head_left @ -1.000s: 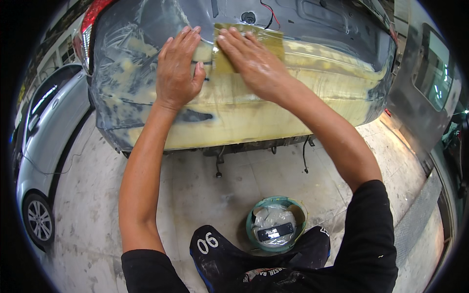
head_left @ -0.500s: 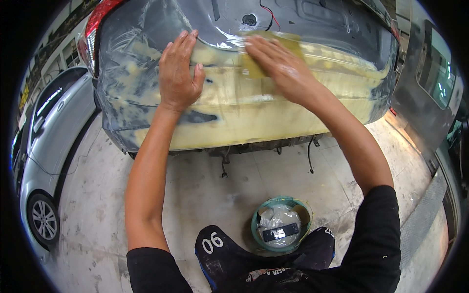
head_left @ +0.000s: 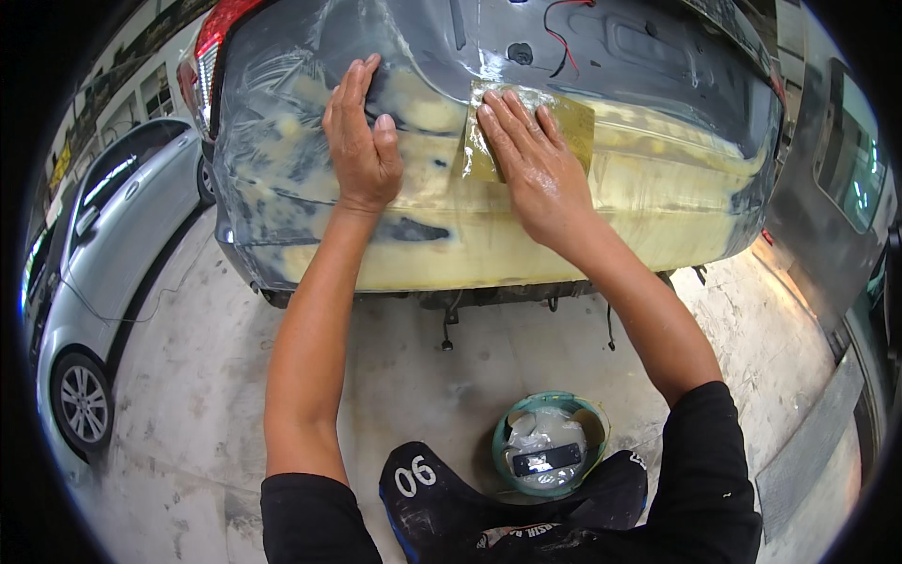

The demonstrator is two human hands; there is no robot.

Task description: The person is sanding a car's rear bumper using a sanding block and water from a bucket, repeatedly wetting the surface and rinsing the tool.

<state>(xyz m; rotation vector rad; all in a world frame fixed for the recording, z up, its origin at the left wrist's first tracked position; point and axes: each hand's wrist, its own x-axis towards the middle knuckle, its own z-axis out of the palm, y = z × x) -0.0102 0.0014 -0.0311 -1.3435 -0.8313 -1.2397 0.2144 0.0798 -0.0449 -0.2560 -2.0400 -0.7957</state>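
The rear of a car body (head_left: 676,221) stands before me, its grey surface patched with pale yellow filler and wet smears. My right hand (head_left: 545,179) presses an olive-yellow sheet of sandpaper (head_left: 575,122) against the middle of the panel. Its fingers lie close together over the wet, shiny sheet; the thumb is hidden. To the left, my left hand (head_left: 364,141) is held by the filler with fingers stretched and thumb apart. It holds nothing, and I cannot tell whether it touches the panel.
A green bucket (head_left: 500,461) between my knees holds clear plastic and a dark, phone-like rectangle (head_left: 547,460). A silver car (head_left: 141,202) stands at left, a grey body panel with a window (head_left: 799,221) at right. Loose cables (head_left: 611,329) hang below the bumper; a red-black wire (head_left: 568,47) lies above.
My right hand has slid the sandpaper leftward along the panel and now shows sharp instead of blurred. The left hand has turned more onto its edge. The whole view has shifted slightly.
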